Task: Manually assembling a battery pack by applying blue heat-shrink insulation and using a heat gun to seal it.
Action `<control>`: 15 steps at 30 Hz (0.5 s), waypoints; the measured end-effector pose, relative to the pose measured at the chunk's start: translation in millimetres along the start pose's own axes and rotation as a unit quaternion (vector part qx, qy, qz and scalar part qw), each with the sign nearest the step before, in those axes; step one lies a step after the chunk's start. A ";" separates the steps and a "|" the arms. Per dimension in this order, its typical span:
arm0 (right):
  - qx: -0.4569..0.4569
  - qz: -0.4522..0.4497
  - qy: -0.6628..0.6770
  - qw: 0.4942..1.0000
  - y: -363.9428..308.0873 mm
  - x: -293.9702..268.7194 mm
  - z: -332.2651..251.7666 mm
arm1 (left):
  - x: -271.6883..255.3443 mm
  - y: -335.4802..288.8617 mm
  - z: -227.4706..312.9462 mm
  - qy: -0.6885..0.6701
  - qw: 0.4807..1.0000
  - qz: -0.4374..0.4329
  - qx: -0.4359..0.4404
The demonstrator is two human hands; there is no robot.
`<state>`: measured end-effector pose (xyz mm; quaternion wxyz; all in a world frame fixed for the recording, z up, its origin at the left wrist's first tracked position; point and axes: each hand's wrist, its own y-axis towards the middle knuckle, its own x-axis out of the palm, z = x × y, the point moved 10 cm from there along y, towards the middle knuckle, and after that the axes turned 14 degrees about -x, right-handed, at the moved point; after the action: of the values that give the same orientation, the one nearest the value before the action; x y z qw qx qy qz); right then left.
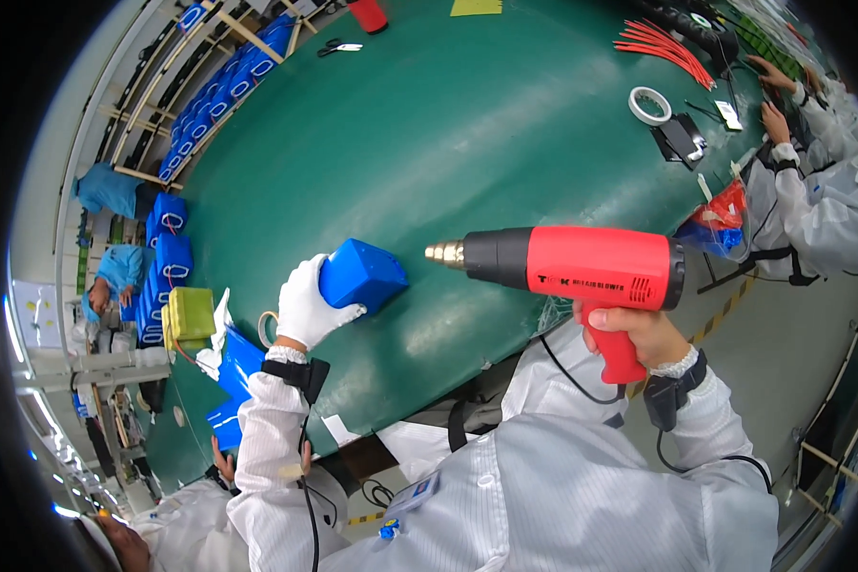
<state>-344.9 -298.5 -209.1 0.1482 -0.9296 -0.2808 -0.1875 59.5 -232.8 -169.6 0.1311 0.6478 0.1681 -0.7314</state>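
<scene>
At a green table (505,162), a gloved left hand (307,310), likely shielded against heat, grips a blue pack (360,276); the bare right hand (646,334) clasps a heat gun (591,262), nozzle (445,253) facing the pack.

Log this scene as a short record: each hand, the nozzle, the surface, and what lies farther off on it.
Left hand: gloved, holding blue block
Right hand: bare, gripping heat gun
Nozzle: pointing toward blue block, apart from it
Surface: green table
Far left: scissors
Far right: red strips, tape roll
</scene>
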 end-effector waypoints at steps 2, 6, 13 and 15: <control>0.014 0.011 0.010 1.000 0.8 3.2 7.5 | -0.7 0.8 -3.8 -0.017 0.999 0.016 -0.023; 0.016 -0.009 0.074 0.997 10.2 5.8 23.0 | -2.1 4.2 -2.5 -0.011 1.000 0.008 0.002; 0.011 -0.012 0.075 0.997 16.4 2.6 36.5 | 0.4 6.4 1.6 -0.003 1.000 -0.013 0.000; 0.022 -0.013 0.077 0.997 17.3 1.8 43.4 | 1.4 5.5 -0.6 -0.002 1.000 -0.013 -0.002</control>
<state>-322.0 -294.9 -249.7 0.1870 -0.9052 -0.2842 -0.2546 62.1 -237.5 -171.4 0.1234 0.6439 0.1777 -0.7339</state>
